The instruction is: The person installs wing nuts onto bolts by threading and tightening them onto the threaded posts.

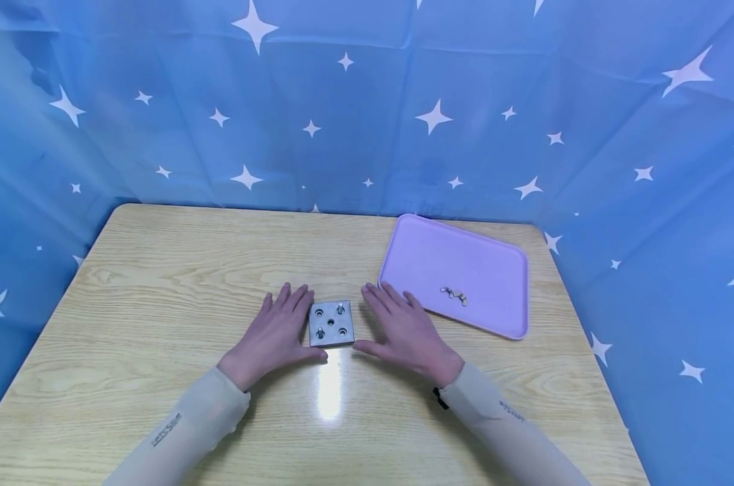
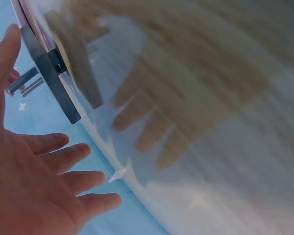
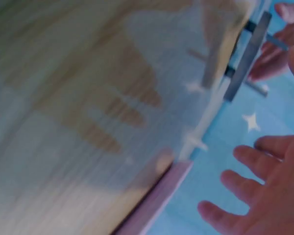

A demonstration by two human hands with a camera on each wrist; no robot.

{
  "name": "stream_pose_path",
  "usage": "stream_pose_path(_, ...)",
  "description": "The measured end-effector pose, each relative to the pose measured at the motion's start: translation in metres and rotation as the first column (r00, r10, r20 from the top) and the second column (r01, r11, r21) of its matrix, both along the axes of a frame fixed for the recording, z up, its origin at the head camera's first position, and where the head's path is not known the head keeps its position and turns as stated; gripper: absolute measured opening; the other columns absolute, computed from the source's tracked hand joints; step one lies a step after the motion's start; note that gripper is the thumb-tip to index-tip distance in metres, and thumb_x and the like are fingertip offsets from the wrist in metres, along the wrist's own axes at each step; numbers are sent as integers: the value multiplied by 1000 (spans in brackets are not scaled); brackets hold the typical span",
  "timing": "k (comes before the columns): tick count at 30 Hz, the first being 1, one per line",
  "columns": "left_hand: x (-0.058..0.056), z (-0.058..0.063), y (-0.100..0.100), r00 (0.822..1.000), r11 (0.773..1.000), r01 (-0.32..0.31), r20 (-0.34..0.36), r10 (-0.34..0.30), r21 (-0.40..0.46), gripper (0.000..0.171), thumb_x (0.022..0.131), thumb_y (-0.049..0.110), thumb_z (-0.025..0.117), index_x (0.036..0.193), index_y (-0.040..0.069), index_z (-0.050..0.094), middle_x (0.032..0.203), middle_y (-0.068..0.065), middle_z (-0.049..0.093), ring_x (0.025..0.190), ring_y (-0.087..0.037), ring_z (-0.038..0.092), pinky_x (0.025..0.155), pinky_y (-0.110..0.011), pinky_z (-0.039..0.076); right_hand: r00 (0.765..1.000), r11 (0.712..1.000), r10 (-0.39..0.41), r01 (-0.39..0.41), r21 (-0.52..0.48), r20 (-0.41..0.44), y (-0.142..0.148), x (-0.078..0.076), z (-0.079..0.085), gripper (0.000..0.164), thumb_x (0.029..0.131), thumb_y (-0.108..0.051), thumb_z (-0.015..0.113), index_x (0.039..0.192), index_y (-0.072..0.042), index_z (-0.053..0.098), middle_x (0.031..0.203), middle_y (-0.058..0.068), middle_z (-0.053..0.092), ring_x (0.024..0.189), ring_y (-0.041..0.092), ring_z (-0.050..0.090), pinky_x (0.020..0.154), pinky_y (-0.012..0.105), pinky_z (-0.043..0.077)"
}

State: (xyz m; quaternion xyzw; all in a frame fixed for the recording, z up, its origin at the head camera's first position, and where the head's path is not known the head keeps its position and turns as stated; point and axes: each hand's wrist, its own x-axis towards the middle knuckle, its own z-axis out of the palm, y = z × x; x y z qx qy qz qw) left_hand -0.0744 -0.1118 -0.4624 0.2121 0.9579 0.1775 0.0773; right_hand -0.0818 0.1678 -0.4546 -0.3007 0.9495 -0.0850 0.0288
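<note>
A square grey metal plate (image 1: 330, 332) lies mid-table between both hands. Two upright metal pins, one being this pin (image 1: 340, 308), rise from opposite corners, and several round holes show in its face. Seen edge-on in the left wrist view, the plate (image 2: 51, 78) stands off the table on short dark feet. Along its left side is my left hand (image 1: 276, 337), fingers straight and thumb spread; whether it touches the plate I cannot tell. My right hand (image 1: 403, 331) lies to the plate's right with a gap between, its fingers extended and holding nothing.
A purple tray (image 1: 464, 256) sits at the back right of the wooden table (image 1: 191, 270), just beyond my right hand. Several small metal pieces (image 1: 458, 295) lie in it near its front edge. A blue star-patterned cloth (image 1: 367, 135) hangs behind and beside the table.
</note>
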Motion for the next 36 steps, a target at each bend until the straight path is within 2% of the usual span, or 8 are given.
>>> stream_pose_path(5, -5, -5, 4, 1000, 1000, 8, 4, -8, -6, 119, 68, 70, 85, 152, -4, 43, 158, -26, 41, 148, -50, 31, 117, -69, 25, 999, 999, 28, -27, -27, 36, -14, 0, -5, 103, 89, -74, 62, 163, -10, 31, 165, 8, 37, 148, 33, 39, 115, 58, 37)
stream_pose_path(10, -9, -5, 7, 1000, 1000, 2, 29, -2, 10, 114, 67, 65, 89, 147, -6, 48, 154, -27, 44, 147, -50, 33, 118, -66, 28, 997, 998, 3, 2, -64, 78, -23, -5, -7, 102, 82, -70, 74, 160, -14, 37, 157, 3, 49, 136, 26, 50, 106, 54, 44)
stream_pose_path(17, -12, -3, 13, 999, 999, 27, 44, -29, 29, 112, 68, 62, 90, 148, -5, 48, 155, -26, 43, 147, -51, 33, 116, -68, 29, 992, 999, -29, 34, -38, 122, -23, -9, -4, 93, 81, -61, 82, 154, -16, 45, 143, 2, 61, 129, 24, 53, 103, 47, 46)
stream_pose_path(28, -15, 3, 28, 993, 996, 87, 80, -89, 24, 113, 70, 63, 88, 151, -3, 45, 161, -22, 38, 151, -48, 27, 117, -70, 23, 988, 997, -74, 78, -24, 135, -6, -4, 2, 97, 77, -59, 86, 153, -13, 47, 147, 3, 58, 136, 28, 50, 107, 51, 43)
stream_pose_path(32, -16, 3, 32, 989, 994, 106, 108, -106, 7, 113, 71, 62, 88, 152, -3, 45, 162, -21, 38, 151, -47, 27, 118, -69, 24, 990, 998, -48, 51, -21, 134, -1, -2, 1, 101, 78, -63, 83, 157, -14, 42, 153, 4, 53, 141, 29, 46, 108, 53, 42)
stream_pose_path(36, -16, 2, 34, 984, 993, 115, 135, -115, 1, 113, 72, 61, 88, 154, -3, 43, 162, -21, 37, 151, -47, 27, 117, -68, 26, 984, 997, -36, 48, -67, 172, 16, -4, 9, 105, 82, -67, 77, 161, -13, 35, 160, 7, 45, 145, 30, 43, 113, 57, 38)
